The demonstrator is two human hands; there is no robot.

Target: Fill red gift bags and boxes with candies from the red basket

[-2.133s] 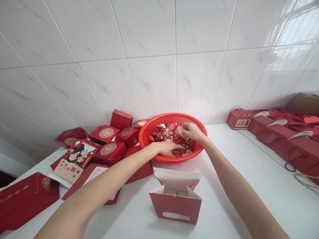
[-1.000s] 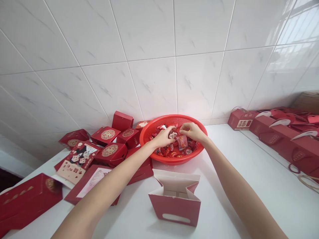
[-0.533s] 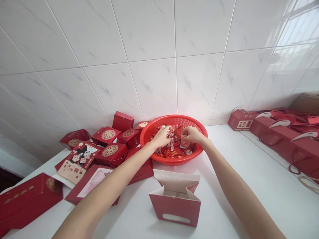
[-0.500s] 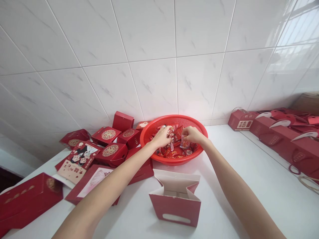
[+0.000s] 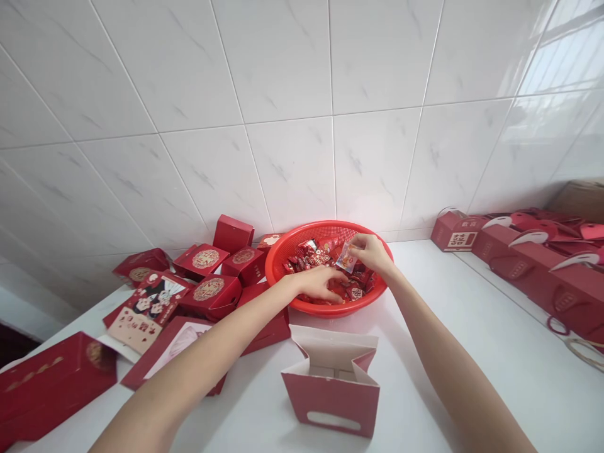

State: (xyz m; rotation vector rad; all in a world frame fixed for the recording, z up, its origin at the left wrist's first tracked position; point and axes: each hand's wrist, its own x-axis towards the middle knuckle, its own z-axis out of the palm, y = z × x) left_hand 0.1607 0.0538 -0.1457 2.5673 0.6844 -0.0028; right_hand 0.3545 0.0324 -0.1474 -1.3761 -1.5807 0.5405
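A red plastic basket (image 5: 278, 277) with perforated sides holds many red-wrapped candies (image 5: 317, 257). My left hand (image 5: 323, 283) reaches into it, fingers apart and bent down over the candies at the front, with nothing visibly held. Above the candies on the right side, my right hand (image 5: 369, 251) pinches a small clear and pink candy packet (image 5: 346, 258). In front of the basket stands a dark red paper box (image 5: 333, 402), its top open, white inside, with an oval cutout on the near side.
Several red gift boxes (image 5: 206, 258) lie in a pile at the left, with a larger red box (image 5: 51, 387) at the near left. A row of red handled boxes (image 5: 514, 251) runs along the right. A tiled wall (image 5: 292, 170) rises behind the basket.
My left hand has moved down and toward the front of the basket, and its fingers have spread. My right hand has lifted slightly with the clear and pink packet, which is now tilted.
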